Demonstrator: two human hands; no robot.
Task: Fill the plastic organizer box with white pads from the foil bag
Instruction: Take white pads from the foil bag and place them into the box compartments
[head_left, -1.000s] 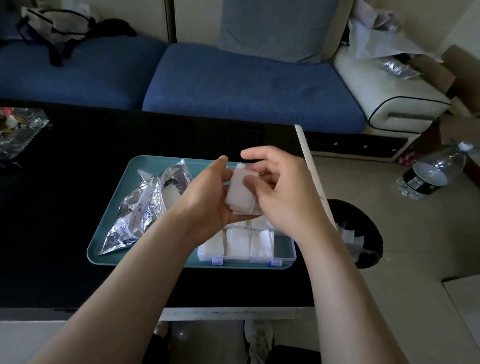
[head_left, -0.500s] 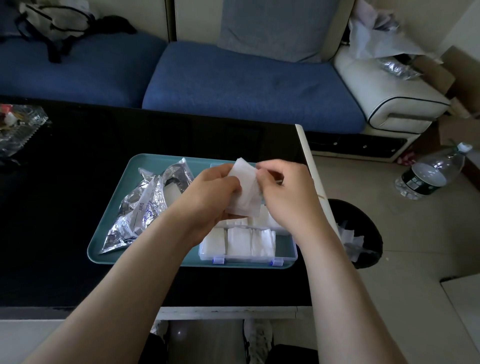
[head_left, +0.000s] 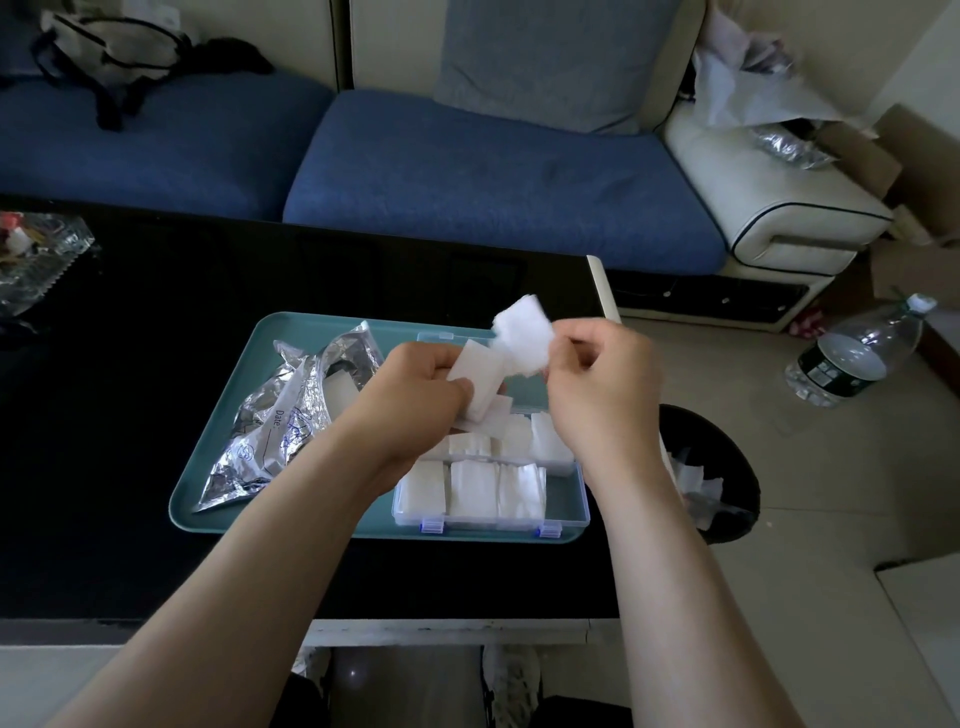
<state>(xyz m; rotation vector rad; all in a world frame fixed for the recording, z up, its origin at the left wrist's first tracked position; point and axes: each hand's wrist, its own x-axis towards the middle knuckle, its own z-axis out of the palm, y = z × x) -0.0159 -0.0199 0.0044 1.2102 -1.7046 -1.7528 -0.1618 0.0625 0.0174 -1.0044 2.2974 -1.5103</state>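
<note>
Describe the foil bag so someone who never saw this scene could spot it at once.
On the black table sits a teal tray. The foil bag lies on its left half, beside the clear plastic box of white pads. It alone is crinkled shiny silver, with a label reading "Date" and blue scribbles.

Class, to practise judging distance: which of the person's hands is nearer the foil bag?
Left. The left hand sits just beside the foil bag's open end, gripping white pads; the right hand is farther right, above the organizer box, pinching a single pad.
</note>
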